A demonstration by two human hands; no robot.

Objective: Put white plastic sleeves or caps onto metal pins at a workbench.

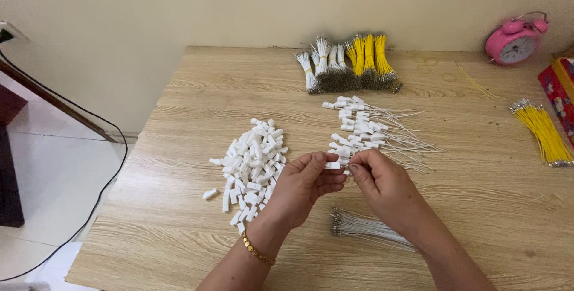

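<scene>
Left hand (302,186) pinches a white connector (333,164); right hand (382,183) pinches a wire. Better keep both steady and aligned above the worktop (478,207).

Our two forearms, bare, enter from the lower edge and converge toward the middle. Our left hand (304,184): palm turned up and inward, fingers curled, thumb and fingertips pinched together at the meeting point; a gold bracelet (258,251) sits on its wrist. Our right hand (381,184): back facing up, fingers bent, thumb and forefinger pinched, tips nearly touching the left's
</scene>
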